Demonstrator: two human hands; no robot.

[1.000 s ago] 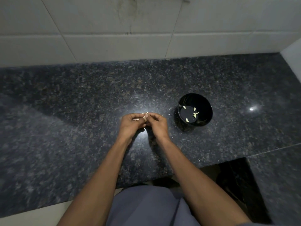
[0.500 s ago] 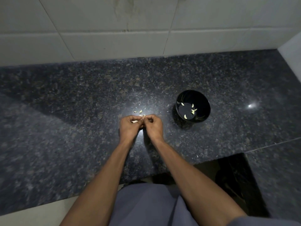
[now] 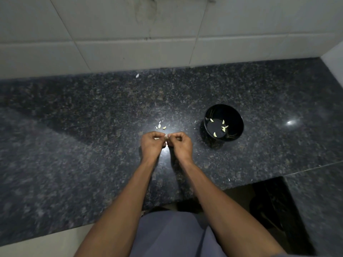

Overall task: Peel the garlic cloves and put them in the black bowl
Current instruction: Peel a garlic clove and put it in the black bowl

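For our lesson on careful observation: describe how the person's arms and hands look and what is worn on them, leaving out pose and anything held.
Both forearms are bare as far up as the picture shows; no sleeve covers them. The left hand and right hand wear no gloves, and no watch, bracelet or ring is visible. Short fingernails cannot be judged at this size. Below the arms lies grey-blue clothing.

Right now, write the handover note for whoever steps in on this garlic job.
Left hand and right hand: fingers curled, together pinching one garlic clove just above the dark granite counter, apparently mid-peel.
Black bowl: on the counter to the right of the hands, several peeled cloves inside.
Small pale garlic bits, skins or cloves, lie just beyond the hands; one more piece near the tiled wall.
Left: finish peeling the held clove, drop it in the bowl, check those bits for unpeeled cloves.
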